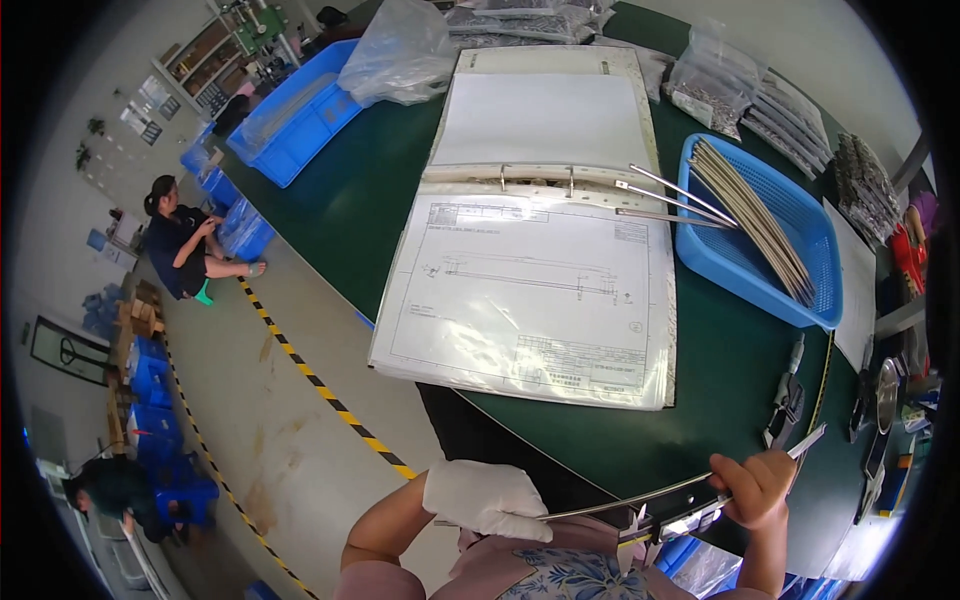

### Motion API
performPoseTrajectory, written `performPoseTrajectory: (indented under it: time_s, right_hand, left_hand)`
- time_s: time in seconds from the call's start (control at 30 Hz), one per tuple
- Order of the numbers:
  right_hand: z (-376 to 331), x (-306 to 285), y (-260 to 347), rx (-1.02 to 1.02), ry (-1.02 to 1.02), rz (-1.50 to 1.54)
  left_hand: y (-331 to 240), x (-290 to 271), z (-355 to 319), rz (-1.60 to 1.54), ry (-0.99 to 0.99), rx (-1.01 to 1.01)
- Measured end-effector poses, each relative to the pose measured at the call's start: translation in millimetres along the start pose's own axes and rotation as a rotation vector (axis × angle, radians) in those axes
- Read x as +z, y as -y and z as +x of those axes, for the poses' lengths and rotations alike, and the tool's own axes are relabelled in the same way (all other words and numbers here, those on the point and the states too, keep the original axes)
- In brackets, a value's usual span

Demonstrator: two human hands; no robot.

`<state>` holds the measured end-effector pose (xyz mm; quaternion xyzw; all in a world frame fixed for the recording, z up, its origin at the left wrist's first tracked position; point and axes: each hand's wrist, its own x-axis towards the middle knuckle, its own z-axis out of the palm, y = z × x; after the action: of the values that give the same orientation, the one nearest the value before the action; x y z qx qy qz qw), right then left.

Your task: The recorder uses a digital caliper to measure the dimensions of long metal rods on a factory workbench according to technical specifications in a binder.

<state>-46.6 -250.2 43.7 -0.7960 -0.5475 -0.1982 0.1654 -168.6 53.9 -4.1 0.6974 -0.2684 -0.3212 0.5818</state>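
My left hand [485, 500], in a white glove, is closed around one end of a thin metal rod [600, 506] close to my body. The rod runs right, along a silver caliper [690, 520] that my bare right hand [755, 490] grips by its beam. The caliper's jaws sit near the rod's middle; whether they touch it I cannot tell. Beyond my hands lies an open ring binder [530, 290] with a technical drawing in a clear sleeve. To its right a blue basket [830, 270] holds several metal rods [750, 215], a few sticking out over the binder.
A micrometer [785, 400] lies on the green table [560, 440] beyond my right hand, with a dial gauge [886, 390] farther right. Bags of small metal parts [710, 85] line the back. A blue bin [300, 115] stands far left. On the floor, a person [180, 240] sits working.
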Motion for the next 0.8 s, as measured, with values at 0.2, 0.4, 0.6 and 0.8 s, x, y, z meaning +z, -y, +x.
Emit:
performPoseTrajectory:
  time_s: [0.2, 0.4, 0.6, 0.8]
  right_hand:
    - [-10, 9, -2, 0.0, -0.007, 0.062]
    - [-22, 11, -4, 0.065, -0.101, -0.023]
    - [-32, 21, -7, 0.127, -0.096, -0.003]
    - [-23, 16, -2, 0.15, -0.028, 0.031]
  left_hand:
    - [-6, -25, -22, -0.257, 0.069, -0.153]
    - [0, -20, -50, -0.739, -0.283, -0.057]
    - [22, -1, -14, -1.015, -0.501, 0.627]
    - [-7, 12, 71, -0.802, -0.491, 0.225]
